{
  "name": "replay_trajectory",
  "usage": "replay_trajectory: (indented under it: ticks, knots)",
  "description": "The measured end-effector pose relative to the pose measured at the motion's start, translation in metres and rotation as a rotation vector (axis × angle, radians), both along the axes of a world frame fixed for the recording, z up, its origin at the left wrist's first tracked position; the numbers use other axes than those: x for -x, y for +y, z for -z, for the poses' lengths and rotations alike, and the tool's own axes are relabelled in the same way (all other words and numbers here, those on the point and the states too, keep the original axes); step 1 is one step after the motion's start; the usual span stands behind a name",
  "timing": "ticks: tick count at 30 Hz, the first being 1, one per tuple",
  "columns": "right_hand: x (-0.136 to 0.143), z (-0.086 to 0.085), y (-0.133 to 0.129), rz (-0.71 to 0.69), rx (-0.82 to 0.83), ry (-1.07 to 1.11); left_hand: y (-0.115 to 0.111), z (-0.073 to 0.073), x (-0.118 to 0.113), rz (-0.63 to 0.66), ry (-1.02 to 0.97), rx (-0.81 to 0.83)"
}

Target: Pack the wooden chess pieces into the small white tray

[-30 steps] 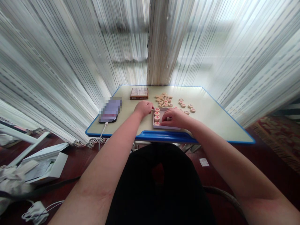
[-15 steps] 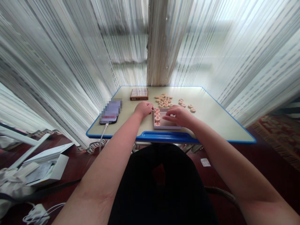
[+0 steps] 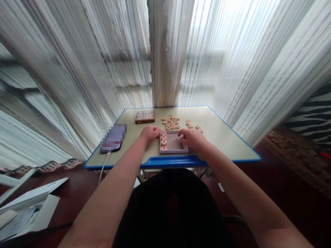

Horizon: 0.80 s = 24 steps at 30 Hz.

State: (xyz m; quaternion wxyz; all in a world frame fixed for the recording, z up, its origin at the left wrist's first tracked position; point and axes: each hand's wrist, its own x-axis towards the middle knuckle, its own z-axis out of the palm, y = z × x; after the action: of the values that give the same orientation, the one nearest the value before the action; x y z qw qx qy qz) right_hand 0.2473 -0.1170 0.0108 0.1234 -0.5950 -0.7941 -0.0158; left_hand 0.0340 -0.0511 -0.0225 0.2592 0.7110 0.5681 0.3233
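A shallow pale box point(image 3: 176, 151) lies at the table's front, with several red-marked Chinese chess pieces point(image 3: 163, 141) in a column along its left wall. My left hand point(image 3: 150, 133) rests beside the box, its curled fingertips at the upper left edge. My right hand point(image 3: 193, 138) is at the box's upper right corner, with fingers bent inward over the wall. Whether a piece is between those fingers is hidden. Behind the box lies a heap of chess pieces point(image 3: 171, 122). A few separate pieces point(image 3: 190, 126) lie behind my right hand.
A flat brown box point(image 3: 145, 117) lies at the back left of the blue-edged table point(image 3: 224, 144). A phone point(image 3: 113, 137) with a white cable point(image 3: 104, 165) is at the left. Striped curtains point(image 3: 165, 62) hang behind. An open white box point(image 3: 38, 213) is on the floor.
My right hand has moved from over the box's inside to its upper right corner, fingers drawn closer together. My left hand stays at the left edge. The whole view has shifted.
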Motion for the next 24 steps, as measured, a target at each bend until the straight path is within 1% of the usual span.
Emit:
replay_trajectory:
  ticks: [5,8,12,14,16,19,20,22,24]
  knots:
    - [-0.005,0.001,0.004,0.022,-0.008,0.038,0.002,-0.001,-0.001,0.059,-0.109,0.038]
    - [-0.008,0.002,0.008,0.052,-0.006,0.068,0.002,-0.003,-0.002,0.050,-0.133,0.062]
    - [-0.012,0.004,0.013,0.086,0.002,0.084,0.001,-0.004,-0.002,0.028,-0.213,0.117]
    - [-0.013,0.006,0.015,0.069,-0.015,0.099,0.000,-0.005,-0.002,0.005,-0.242,0.132]
    - [-0.014,0.008,0.018,0.022,-0.037,0.139,-0.002,-0.006,-0.003,-0.005,-0.261,0.139]
    - [-0.023,0.005,0.024,-0.021,-0.071,0.293,-0.004,-0.007,-0.004,0.018,-0.279,0.132]
    - [-0.027,0.002,0.028,-0.002,-0.086,0.354,-0.005,-0.007,-0.004,0.032,-0.278,0.127]
    - [-0.039,-0.007,0.037,0.090,-0.114,0.434,-0.006,-0.006,-0.004,0.061,-0.272,0.121]
    - [-0.051,-0.015,0.047,0.191,-0.104,0.423,-0.005,-0.006,-0.003,0.080,-0.272,0.119]
